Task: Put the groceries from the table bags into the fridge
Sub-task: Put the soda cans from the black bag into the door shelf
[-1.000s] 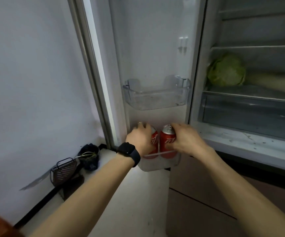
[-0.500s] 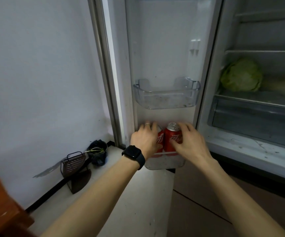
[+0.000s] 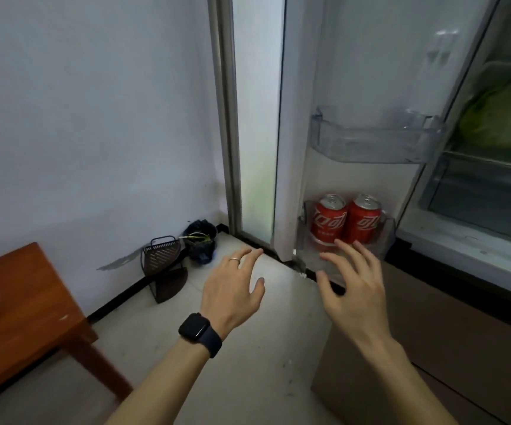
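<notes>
- Setting: a corner with a pale wall (image 3: 79, 133) and a light tiled floor (image 3: 248, 332). The fridge door (image 3: 371, 72) stands open against that corner.
- Cans, two, red: left can (image 3: 328, 220) and right can (image 3: 364, 220) stand upright and touching, side by side in the lower door shelf (image 3: 390, 231). The upper door shelf (image 3: 374, 142) holds nothing that can be seen.
- Left hand (image 3: 232, 289): released, fingers spread and holding nothing, over the floor well short of the door. It wears a ring and has a dark watch (image 3: 200, 332) at the wrist.
- Right hand (image 3: 355, 289): released, fingers splayed, empty, just in front of the lower shelf and clear of the cans.
- Change: half a second ago each hand was wrapped round a can in that shelf. Both have now let go and drawn back, and the view has swung left.
- Meaning: the cans count as stowed, so this item looks finished.
- Also stowed: a cabbage (image 3: 499, 118) on an inner shelf of the fridge.
- Newly in view: the corner of a wooden table (image 3: 18, 302), with something blurred at the frame's left edge that cannot be made out. No bags are visible.
- Likely next: a return to the table for more groceries.
- Floor items: a wire rack (image 3: 160, 256) and a dark pot (image 3: 200, 240) by the wall.
</notes>
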Available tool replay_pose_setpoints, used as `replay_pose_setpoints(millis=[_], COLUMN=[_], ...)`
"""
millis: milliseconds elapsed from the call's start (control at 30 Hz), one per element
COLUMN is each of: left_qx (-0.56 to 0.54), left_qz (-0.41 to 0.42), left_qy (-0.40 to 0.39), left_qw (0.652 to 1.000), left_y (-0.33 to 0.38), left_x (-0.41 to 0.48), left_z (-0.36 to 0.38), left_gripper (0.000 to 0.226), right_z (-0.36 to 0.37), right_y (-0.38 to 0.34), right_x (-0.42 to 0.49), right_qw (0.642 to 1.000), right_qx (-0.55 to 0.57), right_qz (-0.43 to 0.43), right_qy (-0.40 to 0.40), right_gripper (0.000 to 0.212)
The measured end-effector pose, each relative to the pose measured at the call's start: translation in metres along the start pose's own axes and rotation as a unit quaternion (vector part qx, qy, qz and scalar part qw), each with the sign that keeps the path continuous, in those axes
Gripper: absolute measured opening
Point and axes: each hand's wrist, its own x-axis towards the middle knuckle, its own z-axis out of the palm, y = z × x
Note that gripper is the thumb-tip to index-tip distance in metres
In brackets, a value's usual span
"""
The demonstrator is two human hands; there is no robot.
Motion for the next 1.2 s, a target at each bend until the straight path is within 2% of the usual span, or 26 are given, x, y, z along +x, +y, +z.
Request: replay_pose_setpoints(millis=[67,233,333,600,800,1000,1200], left_qx=[-0.001,0.013,0.038,0.075,0.082,0.09,0.094], left_qz=[-0.042,-0.128,-0.176,-0.306,-0.389,-0.441,-0.48], left_qy=[-0.019,-0.028,-0.033,-0.007,0.007,0.007,0.005], left_qw=[0.999,0.991,0.983,0.949,0.918,0.893,0.872], left_y=[-0.037,-0.135,-0.194,-0.347,-0.431,-0.507,-0.593], left_x=[-0.028,-0.11,-0.168,-0.319,-0.416,-0.466,-0.493], left_z=[-0.003,-0.034,-0.067,-0.153,-0.204,-0.243,-0.267], left_gripper=[0.057,0.056,0.055,0.049,0.049,0.048,0.047], right_z=[0.018,0.092,0.137,0.243,0.296,0.35,0.42], right_y=[-0.026,-0.12,-0.19,-0.363,-0.469,-0.552,-0.618], right_x=[-0.011,-0.049,-0.08,-0.158,-0.205,-0.232,-0.243], right_qw=[1.0,0.976,0.956,0.909,0.867,0.822,0.798], right_qx=[0.017,0.011,0.009,0.043,0.091,0.101,0.134], right_qz=[-0.02,-0.106,-0.159,-0.244,-0.282,-0.329,-0.342], right_qy=[-0.015,-0.189,-0.248,-0.336,-0.401,-0.453,-0.478], right_gripper=[0.032,0.035,0.035,0.036,0.035,0.042,0.045])
